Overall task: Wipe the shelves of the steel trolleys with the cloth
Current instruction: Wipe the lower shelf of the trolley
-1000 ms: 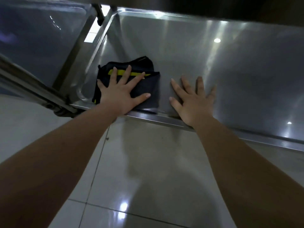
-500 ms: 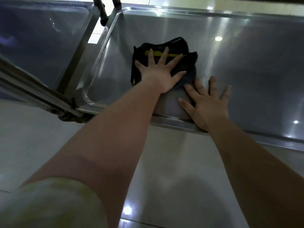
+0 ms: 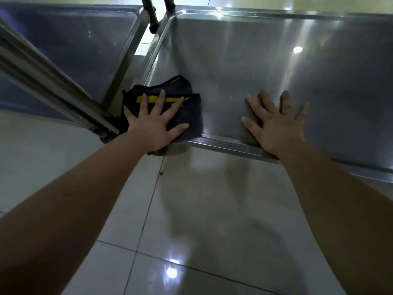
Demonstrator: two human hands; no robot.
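Note:
A low steel trolley shelf (image 3: 244,60) with a raised rim fills the upper right. A dark folded cloth with a yellow stripe (image 3: 191,111) lies in its near left corner. My left hand (image 3: 155,122) presses flat on the cloth with fingers spread. My right hand (image 3: 274,122) rests flat on the bare steel near the front rim, fingers spread, well to the right of the cloth.
A second steel trolley shelf (image 3: 74,43) stands to the left, with a narrow gap between the two. A slanted steel bar (image 3: 49,81) crosses the left, ending at the corner by the cloth. Two upright posts (image 3: 152,15) rise at the back. Glossy floor tiles (image 3: 202,220) lie below.
My left hand has drawn the cloth back from the middle of the shelf into the near left corner. My right hand has stayed flat near the front rim.

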